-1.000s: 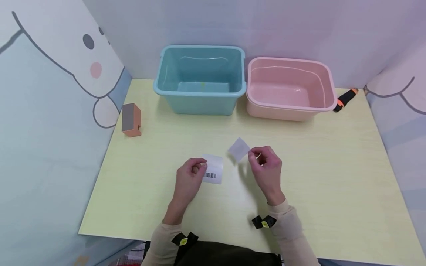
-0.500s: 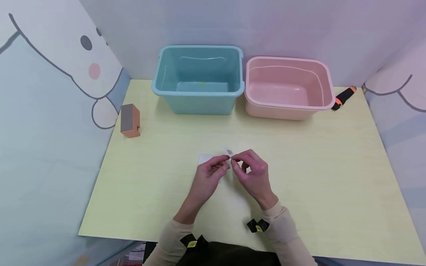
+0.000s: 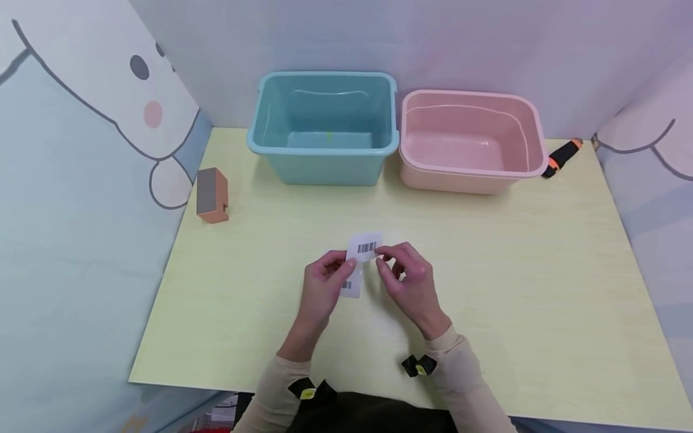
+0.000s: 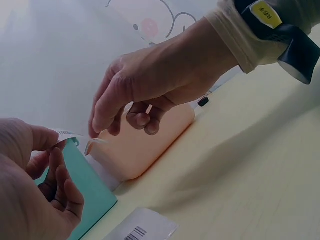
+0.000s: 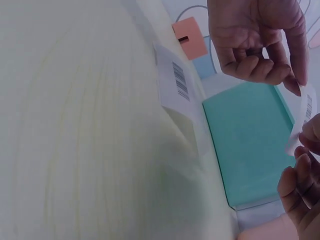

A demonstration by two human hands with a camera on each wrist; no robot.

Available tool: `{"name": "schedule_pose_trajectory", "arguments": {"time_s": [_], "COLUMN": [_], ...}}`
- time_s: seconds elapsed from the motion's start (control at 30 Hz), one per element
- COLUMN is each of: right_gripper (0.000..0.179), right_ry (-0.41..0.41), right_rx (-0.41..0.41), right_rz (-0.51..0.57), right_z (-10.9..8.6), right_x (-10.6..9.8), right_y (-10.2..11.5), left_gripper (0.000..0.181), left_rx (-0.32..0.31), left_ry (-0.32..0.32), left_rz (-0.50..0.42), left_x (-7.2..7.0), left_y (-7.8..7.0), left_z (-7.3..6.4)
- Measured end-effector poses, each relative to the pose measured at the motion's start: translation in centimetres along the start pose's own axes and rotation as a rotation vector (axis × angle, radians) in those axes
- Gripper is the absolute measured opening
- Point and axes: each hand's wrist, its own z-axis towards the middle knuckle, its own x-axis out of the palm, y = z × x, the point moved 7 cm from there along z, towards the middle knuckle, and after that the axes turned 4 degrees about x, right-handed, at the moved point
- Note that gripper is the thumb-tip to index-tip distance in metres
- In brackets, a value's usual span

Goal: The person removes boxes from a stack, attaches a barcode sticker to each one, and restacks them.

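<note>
My left hand (image 3: 319, 287) pinches the left side of a small white barcode label (image 3: 363, 242) between thumb and forefinger. At its right edge the fingertips of my right hand (image 3: 414, 281) grip the same label, with the thumb low beside its corner. The label is raised over the table, its printed barcode facing up, and looks slightly bowed in the right wrist view. Below it on the table lies a second white barcode label (image 3: 352, 290), partly hidden by the raised one and my left hand; its curled edge shows in the right wrist view.
A teal basin (image 3: 325, 168) and a pink basin (image 3: 455, 183) stand side by side against the back wall. An orange and grey block (image 3: 212, 195) sits by the left edge. A black and orange tool (image 3: 563, 157) lies beside the pink basin.
The raised label, first held by my right hand alone, has come left and turned barcode up. My left hand has left the table label and now pinches the raised one.
</note>
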Motion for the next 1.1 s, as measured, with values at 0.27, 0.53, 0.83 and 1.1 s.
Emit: {"name": "schedule_pose_trajectory", "arguments": {"time_s": [0.27,0.53,0.83,1.1], "right_gripper": [0.016,0.012,0.011,0.012], "right_ry": [0.015,0.049,0.007,-0.02], "right_rx": [0.34,0.559,0.526,0.417], "right_rz": [0.283,0.493,0.366,0.138], "right_z": [0.0,0.6,2.9,6.8], "right_x": [1.1,2.9,4.3,6.7], "right_y": [-2.6,-3.1,-4.0,-5.3], "left_gripper": [0.021,0.022,0.018,0.017], "left_rx": [0.036,0.039,0.218,0.409], "left_ry": [-0.038,-0.046,-0.1,-0.194], "left_rz": [-0.055,-0.042,0.197,0.458], "left_x": [-2.3,-3.1,-4.3,-5.9], "left_y": [-0.2,0.4,-0.1,-0.9], "left_z": [0.9,2.3,5.2,8.6]}}
